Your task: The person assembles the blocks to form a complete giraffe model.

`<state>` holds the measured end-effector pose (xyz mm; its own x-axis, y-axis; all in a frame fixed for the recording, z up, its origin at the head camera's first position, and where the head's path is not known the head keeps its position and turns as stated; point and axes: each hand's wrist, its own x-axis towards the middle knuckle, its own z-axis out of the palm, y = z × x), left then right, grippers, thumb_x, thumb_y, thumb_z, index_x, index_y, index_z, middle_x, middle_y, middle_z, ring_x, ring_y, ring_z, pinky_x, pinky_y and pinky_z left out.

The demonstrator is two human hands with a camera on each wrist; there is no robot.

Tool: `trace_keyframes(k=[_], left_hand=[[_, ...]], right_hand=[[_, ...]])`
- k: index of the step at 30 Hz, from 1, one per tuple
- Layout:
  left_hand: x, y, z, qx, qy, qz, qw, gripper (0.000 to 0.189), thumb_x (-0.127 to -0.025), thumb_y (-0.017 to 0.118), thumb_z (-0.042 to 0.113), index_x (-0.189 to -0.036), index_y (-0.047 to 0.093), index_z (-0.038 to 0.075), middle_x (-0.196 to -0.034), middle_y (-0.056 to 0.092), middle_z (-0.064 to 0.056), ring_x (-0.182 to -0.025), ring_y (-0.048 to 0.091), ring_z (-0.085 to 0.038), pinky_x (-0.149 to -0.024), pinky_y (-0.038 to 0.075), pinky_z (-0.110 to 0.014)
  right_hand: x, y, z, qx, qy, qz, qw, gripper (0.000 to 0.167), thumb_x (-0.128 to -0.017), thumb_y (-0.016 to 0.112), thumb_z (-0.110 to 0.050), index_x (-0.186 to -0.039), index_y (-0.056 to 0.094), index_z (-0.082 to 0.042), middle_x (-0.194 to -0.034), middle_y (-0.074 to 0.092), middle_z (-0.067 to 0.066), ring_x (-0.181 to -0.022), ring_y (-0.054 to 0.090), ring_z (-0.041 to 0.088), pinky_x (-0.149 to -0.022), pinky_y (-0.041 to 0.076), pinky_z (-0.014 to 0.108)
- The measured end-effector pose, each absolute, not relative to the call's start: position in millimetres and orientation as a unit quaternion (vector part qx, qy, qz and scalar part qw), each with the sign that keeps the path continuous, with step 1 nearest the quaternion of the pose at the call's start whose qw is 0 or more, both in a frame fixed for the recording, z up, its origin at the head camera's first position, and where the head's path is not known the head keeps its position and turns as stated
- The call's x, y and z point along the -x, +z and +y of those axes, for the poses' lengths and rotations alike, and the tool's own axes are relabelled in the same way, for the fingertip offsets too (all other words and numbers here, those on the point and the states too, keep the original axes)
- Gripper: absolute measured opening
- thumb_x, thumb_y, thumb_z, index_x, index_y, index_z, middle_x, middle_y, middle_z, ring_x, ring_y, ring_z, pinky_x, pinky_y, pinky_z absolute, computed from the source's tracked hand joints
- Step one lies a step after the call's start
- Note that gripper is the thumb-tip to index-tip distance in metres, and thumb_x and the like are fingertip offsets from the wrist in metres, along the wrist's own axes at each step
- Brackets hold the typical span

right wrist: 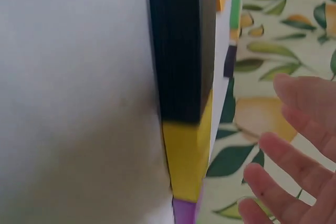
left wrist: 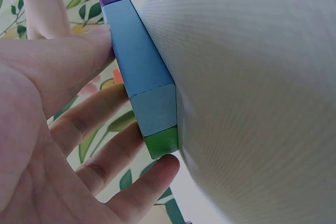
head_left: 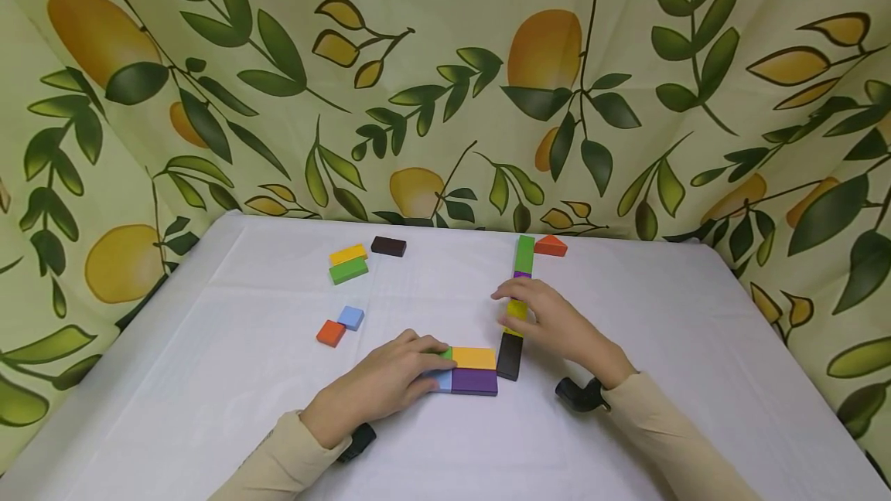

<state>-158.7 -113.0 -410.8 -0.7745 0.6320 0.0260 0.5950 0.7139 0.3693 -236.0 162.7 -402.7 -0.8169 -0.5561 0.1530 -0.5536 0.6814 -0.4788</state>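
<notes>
From where I stand, left hand [head_left: 383, 377] has its fingers fairly straight, thumb on the light blue block [left wrist: 142, 51], little finger at the end of the small green block [left wrist: 163, 141] — touching, not wrapped round. Just past those fingertips, on the right: orange-yellow block [head_left: 474, 358], with a purple block [head_left: 475, 382] touching its near side.

Right hand [head_left: 560, 319] loose, fingers apart, gripping nothing; it hovers over and beside a column of blocks. Under its fingers: yellow block [head_left: 517, 309]. Nearer than the fingers, black block [head_left: 510, 356] meets the yellow end to end; beyond them, a small purple piece [head_left: 522, 274], then long green block [head_left: 525, 255], red triangle [head_left: 551, 246] just beside that one's far end.

Well left of the right fingers and beyond the left ones — red block [head_left: 330, 333] and blue square [head_left: 351, 318], corners close. Farther out: yellow bar [head_left: 348, 254], green bar [head_left: 349, 272], dark brown block [head_left: 388, 246].
</notes>
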Motion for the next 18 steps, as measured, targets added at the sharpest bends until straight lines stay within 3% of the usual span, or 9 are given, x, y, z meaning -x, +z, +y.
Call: trace_keyframes(k=[10, 18], left_hand=[[160, -409, -113, -0.336, 0.185, 0.923, 0.048, 0.03, -0.094, 0.069, 0.023, -0.124, 0.071, 0.018, -0.133, 0.064, 0.002, -0.109, 0.055, -0.016, -0.092, 0.051, -0.032], [161, -410, -113, -0.327, 0.193, 0.923, 0.065, 0.03, -0.094, 0.069, 0.024, -0.123, 0.071, 0.019, -0.135, 0.063, 0.002, -0.111, 0.055, -0.016, -0.092, 0.051, -0.033]], right_hand=[[210, -414, 154, 0.409, -0.234, 0.882, 0.011, 0.025, -0.092, 0.071, -0.026, -0.115, 0.07, -0.015, -0.119, 0.067, -0.001, -0.114, 0.062, 0.021, -0.099, 0.051, 0.044], [201, -419, 151, 0.404, -0.215, 0.888, 0.048, 0.022, -0.091, 0.072, -0.027, -0.112, 0.072, -0.021, -0.116, 0.066, -0.009, -0.111, 0.061, 0.013, -0.098, 0.049, 0.041]])
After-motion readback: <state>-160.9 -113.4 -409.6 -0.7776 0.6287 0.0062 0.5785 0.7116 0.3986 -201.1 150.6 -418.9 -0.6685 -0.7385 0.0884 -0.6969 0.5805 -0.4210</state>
